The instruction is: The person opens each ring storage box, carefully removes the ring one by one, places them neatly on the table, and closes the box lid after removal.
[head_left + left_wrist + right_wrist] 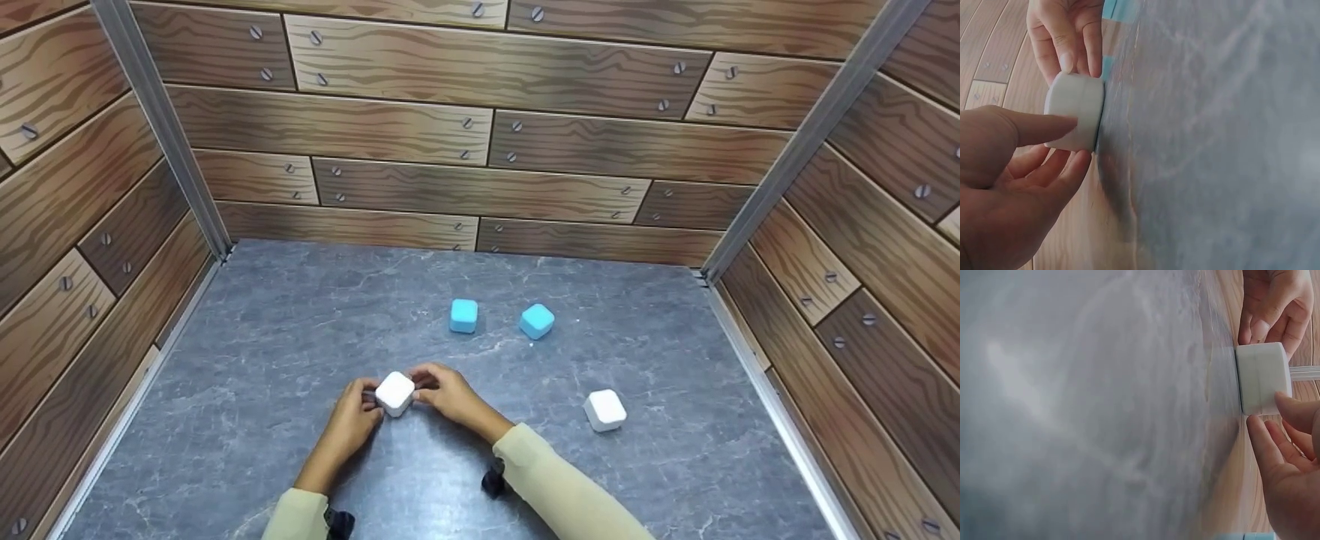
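A white cube with rounded edges [395,393] sits on the grey floor between both hands. My left hand [351,421] grips it from the left, thumb on the near face and fingertips along the side, as the left wrist view shows with the cube [1079,97] up close. From the right, my right hand [452,397] holds the opposite side between thumb and fingers. In the right wrist view the cube [1261,377] appears to rest flat on the surface.
Two blue cubes, one [463,316] left of the other [537,321], lie farther back. Another white cube [605,410] lies to the right. Wood-patterned walls [480,135] with metal corner strips enclose the grey marbled floor [300,300].
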`<state>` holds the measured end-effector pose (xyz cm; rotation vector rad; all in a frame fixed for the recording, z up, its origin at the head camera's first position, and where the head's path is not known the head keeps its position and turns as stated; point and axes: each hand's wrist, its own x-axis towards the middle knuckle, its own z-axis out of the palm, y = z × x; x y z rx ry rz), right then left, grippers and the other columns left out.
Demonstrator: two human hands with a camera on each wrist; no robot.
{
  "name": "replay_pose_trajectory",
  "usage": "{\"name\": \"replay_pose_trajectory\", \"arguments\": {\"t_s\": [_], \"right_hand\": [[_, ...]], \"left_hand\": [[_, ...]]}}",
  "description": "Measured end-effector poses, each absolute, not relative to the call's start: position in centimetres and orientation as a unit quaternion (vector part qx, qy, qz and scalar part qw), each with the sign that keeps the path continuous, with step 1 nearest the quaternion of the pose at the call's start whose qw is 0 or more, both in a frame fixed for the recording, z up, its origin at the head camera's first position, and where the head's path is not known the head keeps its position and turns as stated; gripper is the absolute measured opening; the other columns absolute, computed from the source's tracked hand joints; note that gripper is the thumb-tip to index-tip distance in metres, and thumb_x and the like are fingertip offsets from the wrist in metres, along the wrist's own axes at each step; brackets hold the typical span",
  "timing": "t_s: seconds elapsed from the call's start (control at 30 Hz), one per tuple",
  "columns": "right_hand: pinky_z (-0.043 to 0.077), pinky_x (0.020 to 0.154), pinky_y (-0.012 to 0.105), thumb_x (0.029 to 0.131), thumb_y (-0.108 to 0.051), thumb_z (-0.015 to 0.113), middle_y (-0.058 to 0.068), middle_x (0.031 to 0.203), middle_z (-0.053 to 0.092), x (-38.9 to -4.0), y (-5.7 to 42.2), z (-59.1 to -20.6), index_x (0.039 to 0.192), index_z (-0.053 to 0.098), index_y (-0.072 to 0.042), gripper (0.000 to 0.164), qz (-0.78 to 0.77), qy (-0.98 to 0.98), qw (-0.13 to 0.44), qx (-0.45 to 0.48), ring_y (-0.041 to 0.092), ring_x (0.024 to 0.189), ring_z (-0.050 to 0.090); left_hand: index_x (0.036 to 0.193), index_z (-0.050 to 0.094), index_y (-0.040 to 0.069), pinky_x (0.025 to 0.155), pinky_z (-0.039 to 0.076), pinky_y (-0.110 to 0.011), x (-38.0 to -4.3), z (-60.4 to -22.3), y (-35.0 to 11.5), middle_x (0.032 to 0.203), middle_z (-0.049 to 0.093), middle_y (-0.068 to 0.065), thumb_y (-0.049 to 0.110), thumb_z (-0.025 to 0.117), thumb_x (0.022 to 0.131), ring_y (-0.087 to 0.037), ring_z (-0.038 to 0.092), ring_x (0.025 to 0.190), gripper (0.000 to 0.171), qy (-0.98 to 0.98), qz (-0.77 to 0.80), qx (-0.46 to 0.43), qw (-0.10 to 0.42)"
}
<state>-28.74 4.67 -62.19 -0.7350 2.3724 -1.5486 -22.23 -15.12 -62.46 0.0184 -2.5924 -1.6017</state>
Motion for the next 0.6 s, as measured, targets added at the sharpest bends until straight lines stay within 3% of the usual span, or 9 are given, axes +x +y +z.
{"name": "replay_pose_trajectory", "arguments": {"t_s": [0.13,0.3,0.47,0.6], "right_hand": [[0.056,0.092,0.03,0.091,-0.002,0.07,0.016,0.114,0.07,-28.6,4.5,-62.2,0.123,0.065,0.002,0.033,-0.527,0.808,0.109,-0.242,0.03,0.106,0.068],[0.055,0.095,0.036,0.092,-0.005,0.07,0.012,0.113,0.071,-28.6,4.3,-62.2,0.12,0.069,-0.004,0.028,-0.528,0.809,0.119,-0.231,0.026,0.106,0.068],[0.054,0.1,0.036,0.092,-0.005,0.07,0.014,0.125,0.067,-28.5,4.1,-62.2,0.127,0.065,-0.003,0.035,-0.552,0.784,0.154,-0.24,0.029,0.116,0.065],[0.053,0.103,0.032,0.092,-0.004,0.071,0.017,0.139,0.057,-28.3,3.8,-62.0,0.137,0.058,-0.002,0.047,-0.57,0.759,0.204,-0.238,0.031,0.128,0.059]], "left_hand": [[0.11,0.053,-0.007,0.091,0.058,-0.044,-22.2,-62.6,-15.2,0.111,0.059,-0.023,-0.015,0.066,0.082,-0.035,0.065,0.104,0.032,-0.85,-0.522,0.004,0.064],[0.108,0.05,-0.006,0.086,0.06,-0.039,-22.3,-62.5,-15.6,0.114,0.052,-0.024,-0.015,0.067,0.081,-0.037,0.066,0.103,0.034,-0.842,-0.537,0.003,0.049],[0.12,0.053,-0.006,0.083,0.058,-0.033,-22.3,-62.3,-16.2,0.123,0.05,-0.025,-0.013,0.07,0.08,-0.03,0.064,0.1,0.044,-0.839,-0.544,0.007,0.023],[0.133,0.052,-0.007,0.089,0.056,-0.039,-22.4,-62.3,-16.7,0.132,0.051,-0.027,-0.012,0.071,0.08,-0.031,0.061,0.104,0.056,-0.841,-0.54,0.003,0.012]]}}
